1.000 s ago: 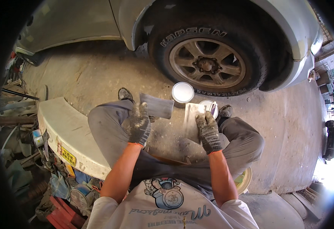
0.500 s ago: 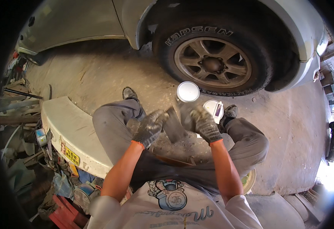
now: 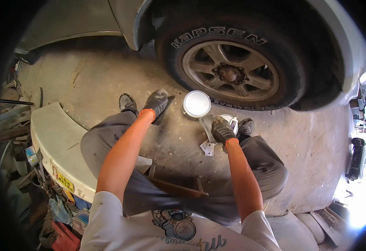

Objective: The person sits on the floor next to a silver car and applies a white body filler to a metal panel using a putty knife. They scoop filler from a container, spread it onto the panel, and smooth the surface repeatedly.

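My left hand [image 3: 157,104], in a dark, dirty knit glove, is reached forward near my left shoe, closed on a dark flat blade [image 3: 167,105] that is partly hidden by the fingers. My right hand [image 3: 223,131], gloved alike, grips a thin grey metal spreader [image 3: 208,124] beside a round tin [image 3: 196,101] with a white top. A second white-lidded container [image 3: 229,119] with a small tube [image 3: 234,123] on it sits just beyond that hand. Below the spreader, two playing cards [image 3: 209,149] lie on the dusty concrete floor [image 3: 86,83].
A vehicle's large wheel [image 3: 231,73] and pale body [image 3: 74,21] stand ahead. A pale detached bumper [image 3: 53,129] lies at my left, with piled scrap [image 3: 20,171] beyond it. A low wooden piece [image 3: 178,188] is between my legs, and bright daylight enters at the right.
The two blades came together in front of me and are now apart. My left hand has moved forward toward my left shoe; my right hand is a little lower, uncovering the cards.
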Demonstrator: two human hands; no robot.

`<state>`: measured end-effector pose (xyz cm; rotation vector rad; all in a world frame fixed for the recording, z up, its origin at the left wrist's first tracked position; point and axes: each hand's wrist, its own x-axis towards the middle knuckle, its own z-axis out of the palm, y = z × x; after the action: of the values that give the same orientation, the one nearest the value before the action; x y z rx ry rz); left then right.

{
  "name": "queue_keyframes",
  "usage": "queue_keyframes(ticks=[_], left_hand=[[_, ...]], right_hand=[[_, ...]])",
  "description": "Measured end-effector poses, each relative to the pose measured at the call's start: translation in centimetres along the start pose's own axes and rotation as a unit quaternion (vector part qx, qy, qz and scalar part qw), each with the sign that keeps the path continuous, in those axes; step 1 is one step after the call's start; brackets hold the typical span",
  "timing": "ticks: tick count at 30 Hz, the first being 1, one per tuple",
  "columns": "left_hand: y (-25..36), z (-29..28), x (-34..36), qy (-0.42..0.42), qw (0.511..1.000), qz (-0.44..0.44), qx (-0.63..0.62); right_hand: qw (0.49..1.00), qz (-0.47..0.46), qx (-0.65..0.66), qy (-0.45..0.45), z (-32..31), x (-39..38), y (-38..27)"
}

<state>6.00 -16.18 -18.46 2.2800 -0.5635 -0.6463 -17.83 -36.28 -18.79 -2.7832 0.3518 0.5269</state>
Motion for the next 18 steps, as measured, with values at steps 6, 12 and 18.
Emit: queue_keyframes(ticks=[6, 12, 18], left_hand=[[-2.5, 8.1, 2.1, -0.173, 0.911, 0.121, 0.355], [-1.8, 11.4, 1.5, -0.016, 0.999, 0.017, 0.035], [-0.2, 10.9, 0.7, 0.000, 0.976, 0.109, 0.188]], right_hand=[[0.980, 0.145, 0.134, -0.005, 1.0, 6.0, 3.1], [0.990, 0.018, 0.140, 0.014, 3.3, 12.9, 4.5], [0.996, -0.035, 0.007, -0.082, 5.0, 13.7, 4.2]])
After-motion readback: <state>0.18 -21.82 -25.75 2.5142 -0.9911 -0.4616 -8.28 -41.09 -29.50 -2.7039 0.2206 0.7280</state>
